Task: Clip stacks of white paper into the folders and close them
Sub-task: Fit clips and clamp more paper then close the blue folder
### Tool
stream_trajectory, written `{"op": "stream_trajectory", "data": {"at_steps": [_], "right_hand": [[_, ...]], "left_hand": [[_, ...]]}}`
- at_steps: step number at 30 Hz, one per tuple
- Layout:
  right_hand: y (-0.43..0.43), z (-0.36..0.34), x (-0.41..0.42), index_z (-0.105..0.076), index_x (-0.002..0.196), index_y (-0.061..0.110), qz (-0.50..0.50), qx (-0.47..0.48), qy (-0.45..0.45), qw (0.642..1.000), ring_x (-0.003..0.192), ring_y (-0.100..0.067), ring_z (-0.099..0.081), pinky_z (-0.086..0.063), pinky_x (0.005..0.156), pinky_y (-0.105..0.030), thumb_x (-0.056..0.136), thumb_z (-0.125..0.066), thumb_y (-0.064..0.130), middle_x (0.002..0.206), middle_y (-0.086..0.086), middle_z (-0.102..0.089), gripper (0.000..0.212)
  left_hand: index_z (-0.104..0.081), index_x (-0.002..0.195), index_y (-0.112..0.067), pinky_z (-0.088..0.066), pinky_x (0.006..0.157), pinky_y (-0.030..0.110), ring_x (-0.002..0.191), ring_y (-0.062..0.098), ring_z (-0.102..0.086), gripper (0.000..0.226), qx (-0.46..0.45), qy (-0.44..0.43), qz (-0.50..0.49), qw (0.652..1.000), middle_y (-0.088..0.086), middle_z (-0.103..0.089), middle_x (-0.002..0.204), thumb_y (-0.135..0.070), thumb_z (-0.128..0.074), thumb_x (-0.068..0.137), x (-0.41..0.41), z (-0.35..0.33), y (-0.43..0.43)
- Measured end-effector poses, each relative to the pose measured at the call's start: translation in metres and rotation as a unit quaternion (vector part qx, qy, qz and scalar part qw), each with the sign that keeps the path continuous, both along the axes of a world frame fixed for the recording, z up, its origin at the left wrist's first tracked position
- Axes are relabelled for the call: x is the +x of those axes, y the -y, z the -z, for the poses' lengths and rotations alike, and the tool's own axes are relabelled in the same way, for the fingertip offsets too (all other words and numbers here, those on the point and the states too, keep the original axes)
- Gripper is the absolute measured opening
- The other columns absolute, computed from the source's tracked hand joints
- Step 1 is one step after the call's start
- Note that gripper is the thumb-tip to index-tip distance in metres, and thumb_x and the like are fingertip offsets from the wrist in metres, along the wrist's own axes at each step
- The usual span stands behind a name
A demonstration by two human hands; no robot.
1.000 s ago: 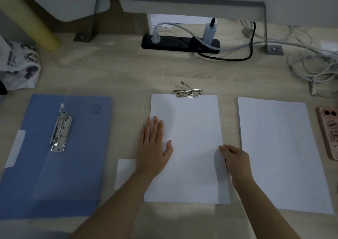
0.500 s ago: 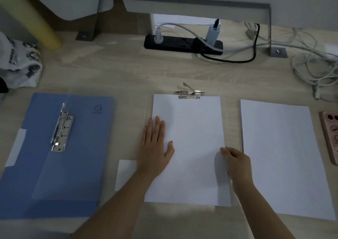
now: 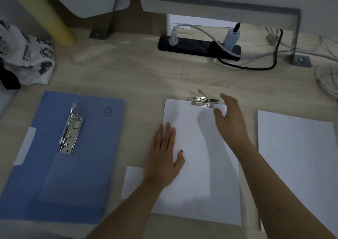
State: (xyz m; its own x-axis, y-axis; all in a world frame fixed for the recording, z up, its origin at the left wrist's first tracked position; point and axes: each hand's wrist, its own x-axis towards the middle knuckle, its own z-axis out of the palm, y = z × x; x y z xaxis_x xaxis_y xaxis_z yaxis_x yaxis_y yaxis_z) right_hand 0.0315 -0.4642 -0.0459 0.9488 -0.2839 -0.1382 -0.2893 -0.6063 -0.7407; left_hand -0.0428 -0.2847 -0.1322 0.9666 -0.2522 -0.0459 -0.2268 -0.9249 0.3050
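left hand (image 3: 164, 158) flat on paper stack (image 3: 199, 165) | right hand (image 3: 231, 118) near clip (image 3: 203, 99)

The right hand (image 3: 230, 118) has left the lower right edge of the middle paper stack (image 3: 197, 158), where it rested a second ago and half a second ago. It is now up near the top of the sheet, in the centre right of the frame, fingers spread and loose, just beside the metal clip (image 3: 203, 100) at the stack's top edge. Whether it touches the clip cannot be told. Its forearm now crosses the stack's right edge, casting a shadow on the paper.
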Motion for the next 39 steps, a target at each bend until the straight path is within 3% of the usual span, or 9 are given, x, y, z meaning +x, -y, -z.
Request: {"op": "stream_trajectory", "data": {"at_steps": [2,7,10,13,18,21,26,30,39], "right_hand": [[-0.009,0.004,0.02,-0.031,0.141,0.011,-0.054,-0.007,0.002,0.999,0.132,-0.019,-0.036,-0.023,0.092,-0.01,0.093,-0.042,0.006,0.147,-0.004,-0.034,0.05],[-0.023,0.024,0.03,-0.029,0.143,0.015,-0.143,-0.081,0.0,0.986,0.122,-0.02,-0.044,-0.033,0.08,-0.018,0.092,-0.036,0.0,0.141,-0.004,-0.042,0.053],[-0.028,0.033,0.027,-0.033,0.141,0.011,-0.162,-0.139,0.025,0.977,0.121,-0.027,-0.045,-0.041,0.088,-0.03,0.094,-0.037,0.004,0.135,-0.01,-0.047,0.048],[-0.03,0.041,0.027,-0.04,0.136,0.003,-0.195,-0.199,0.032,0.96,0.119,-0.034,-0.049,-0.044,0.095,-0.041,0.095,-0.028,0.02,0.125,-0.016,-0.055,0.046],[-0.034,0.054,0.028,-0.038,0.136,0.004,-0.22,-0.264,0.001,0.939,0.134,-0.037,-0.034,-0.032,0.107,-0.043,0.096,-0.028,0.026,0.137,-0.017,-0.046,0.048],[-0.034,0.059,0.029,-0.037,0.138,0.006,-0.22,-0.289,-0.017,0.931,0.137,-0.037,-0.03,-0.027,0.11,-0.043,0.094,-0.018,0.032,0.14,-0.016,-0.043,0.054],[-0.036,0.064,0.026,-0.031,0.142,0.011,-0.198,-0.295,-0.011,0.935,0.139,-0.035,-0.025,-0.018,0.113,-0.042,0.095,-0.017,0.031,0.143,-0.015,-0.04,0.052],[-0.033,0.061,0.02,-0.022,0.145,0.018,-0.182,-0.225,-0.008,0.957,0.144,-0.027,-0.009,-0.005,0.116,-0.037,0.093,-0.009,0.041,0.153,-0.011,-0.024,0.059],[0.058,0.028,-0.072,-0.04,0.137,0.013,-0.01,-0.116,-0.037,0.993,0.134,-0.036,-0.032,-0.03,0.107,-0.047,0.095,-0.033,0.03,0.145,-0.019,-0.036,0.046]], "left_hand": [[-0.016,0.148,-0.01,-0.007,0.119,0.033,0.146,0.025,-0.01,0.066,-0.001,-0.003,-0.003,1.0,0.009,-0.014,0.157,-0.04,-0.034,0.092,0.0,0.0,-0.001],[-0.022,0.147,-0.008,-0.012,0.118,0.035,0.146,0.025,-0.014,0.066,0.004,-0.009,-0.003,1.0,0.009,-0.017,0.157,-0.039,-0.038,0.091,0.0,0.0,-0.001],[-0.023,0.147,-0.008,-0.013,0.117,0.037,0.146,0.024,-0.011,0.065,0.004,-0.012,-0.004,1.0,0.009,-0.018,0.157,-0.04,-0.035,0.091,0.0,-0.001,-0.001],[-0.022,0.147,-0.008,-0.01,0.118,0.036,0.146,0.023,-0.008,0.065,0.002,-0.017,-0.003,1.0,0.008,-0.018,0.157,-0.04,-0.035,0.092,0.001,-0.002,0.0],[-0.022,0.147,-0.009,-0.006,0.119,0.032,0.147,0.02,-0.005,0.067,-0.013,-0.022,-0.006,1.0,0.005,-0.016,0.157,-0.04,-0.039,0.091,0.001,-0.005,-0.001],[-0.022,0.147,-0.01,-0.006,0.119,0.032,0.147,0.02,-0.005,0.067,-0.017,-0.026,-0.008,1.0,0.005,-0.017,0.157,-0.04,-0.039,0.09,0.002,-0.005,0.0],[-0.023,0.147,-0.011,-0.007,0.119,0.032,0.147,0.019,-0.005,0.066,-0.021,-0.026,-0.009,0.999,0.004,-0.017,0.157,-0.041,-0.039,0.09,0.001,-0.005,0.0],[-0.022,0.147,-0.011,-0.006,0.119,0.032,0.147,0.018,-0.004,0.066,-0.017,-0.019,-0.006,1.0,0.004,-0.016,0.157,-0.041,-0.039,0.09,0.002,-0.005,-0.001],[-0.026,0.145,-0.008,-0.013,0.116,0.033,0.143,0.023,-0.017,0.065,0.016,-0.017,0.006,1.0,0.01,-0.025,0.154,-0.037,-0.038,0.088,0.002,-0.004,0.002]]}}
